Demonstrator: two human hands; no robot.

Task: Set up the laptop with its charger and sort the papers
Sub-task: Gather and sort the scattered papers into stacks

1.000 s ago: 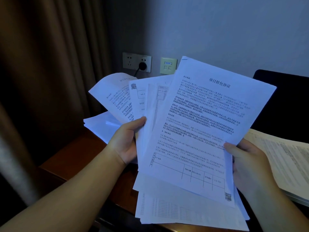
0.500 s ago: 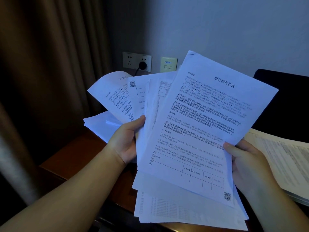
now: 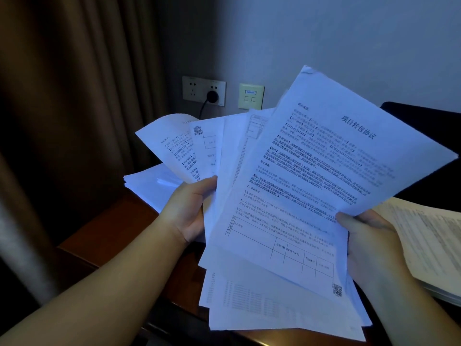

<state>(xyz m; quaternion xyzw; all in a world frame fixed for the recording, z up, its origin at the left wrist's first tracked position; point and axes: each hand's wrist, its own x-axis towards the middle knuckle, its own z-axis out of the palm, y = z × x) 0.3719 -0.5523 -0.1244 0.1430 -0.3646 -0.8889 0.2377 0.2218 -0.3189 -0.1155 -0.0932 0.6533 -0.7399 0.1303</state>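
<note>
Above the desk, the left hand and right hand both grip a fanned sheaf of papers. Sorting seems under way; next, one sheet likely needs separating toward the pile left of the sheaf.

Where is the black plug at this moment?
In the head view, the plug sits in the wall socket at upper centre-left, beside the curtain and left of the cream data port, above the fanned papers.
</note>
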